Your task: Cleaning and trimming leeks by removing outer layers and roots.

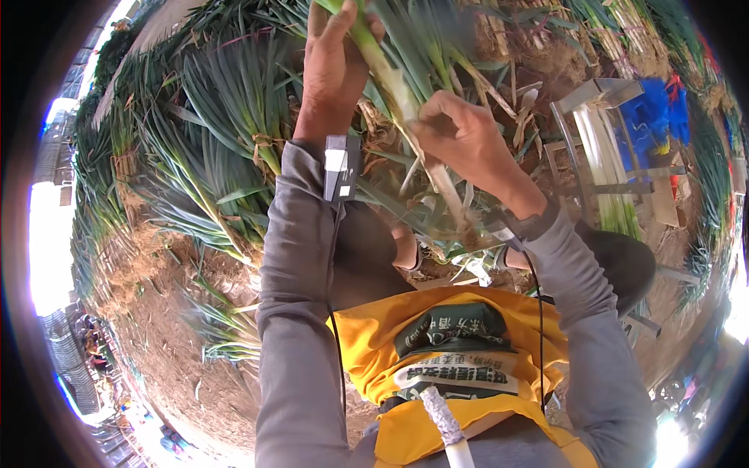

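Note:
A long green onion (392, 76) slants across the top middle, its green leaves up and its pale, rooted end down between my knees. My left hand (334, 66) is closed around the green upper part. Lower along the stalk, my right hand (460, 132) has its fingers curled in a pinch against the pale outer layer; the exact hold of the fingertips is partly hidden. Loose dry leaves (527, 117) and peeled scraps (476, 265) lie below and beside the stalk.
Bundled green onions (226, 101) are heaped at the left and far side. At the right, a metal frame (566, 129) holds peeled white stalks (605, 148), near blue plastic (655, 117). A yellow apron (359, 335) covers my lap; a cigarette (459, 451) with long ash juts in below.

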Tool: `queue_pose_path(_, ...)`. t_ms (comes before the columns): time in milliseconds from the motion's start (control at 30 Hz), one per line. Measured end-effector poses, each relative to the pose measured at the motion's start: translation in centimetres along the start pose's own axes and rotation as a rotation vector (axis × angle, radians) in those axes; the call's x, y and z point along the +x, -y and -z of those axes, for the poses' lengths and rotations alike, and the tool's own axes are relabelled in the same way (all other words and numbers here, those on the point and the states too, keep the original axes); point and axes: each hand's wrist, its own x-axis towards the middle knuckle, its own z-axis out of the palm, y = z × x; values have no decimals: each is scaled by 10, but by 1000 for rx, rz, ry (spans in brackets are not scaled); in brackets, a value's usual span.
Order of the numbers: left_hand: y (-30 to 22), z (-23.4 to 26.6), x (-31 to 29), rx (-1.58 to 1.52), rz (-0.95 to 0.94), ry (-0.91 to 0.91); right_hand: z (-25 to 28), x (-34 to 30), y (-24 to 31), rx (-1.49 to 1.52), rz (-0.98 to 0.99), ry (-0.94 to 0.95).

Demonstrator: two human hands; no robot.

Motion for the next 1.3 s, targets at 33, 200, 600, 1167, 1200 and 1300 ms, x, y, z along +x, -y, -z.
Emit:
queue_pose_path(33, -4, 4, 1, 5, 0, -9, -1, -8, -1, 5, -2, 8)
queue_pose_path(200, -25, 18, 10, 106, -40, -245, 28, -64, -62, -63, -543, 68)
queue_pose_path(600, 10, -24, -1, 45, -42, -41, 7, 41, -38, 269, 80, -110)
queue_pose_path(1167, 4, -24, -8, -43, 43, 59, 6, 50, -8, -91, 59, -313)
queue_pose_path(1200, 4, -25, -8, -49, 32, 74, 6, 48, -5, -138, 95, -261)
queue_pose_path(1300, 6, -16, -3, 12, -13, 61, 1, 36, 1, -142, 275, -126)
